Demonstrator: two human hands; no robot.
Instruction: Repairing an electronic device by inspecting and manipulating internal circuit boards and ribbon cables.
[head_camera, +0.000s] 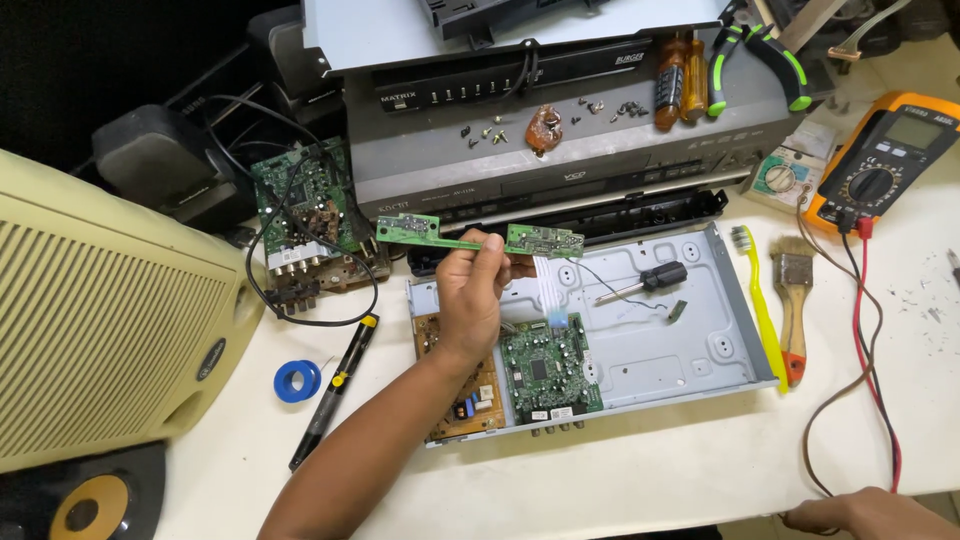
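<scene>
green circuit strip (480, 237), yellow toothbrush (758, 300), orange multimeter (885, 160), blue tape roll (297, 380).

Lighting: bright, even, overhead; soft shadows beneath the open grey metal chassis (700, 345); focus was sharp; corner behind it lay dark.

Item: person's own body, as seen from the head camera.

Left hand (470, 295): bare; no glove, ring or watch is seen. Thumb and fingers are shown from the back of the hand, with knuckles visible.

Left forearm: bare from the wrist to the near edge of the frame; no sleeve, cuff, band or strap is seen on it. It is seen as one long unbroken limb, widening toward the near edge.

Right hand (868, 512): bare; only partly shown at the near right corner, cut off by the frame edge. No ring or wristwear can be made out. The right forearm is not shown.
</scene>
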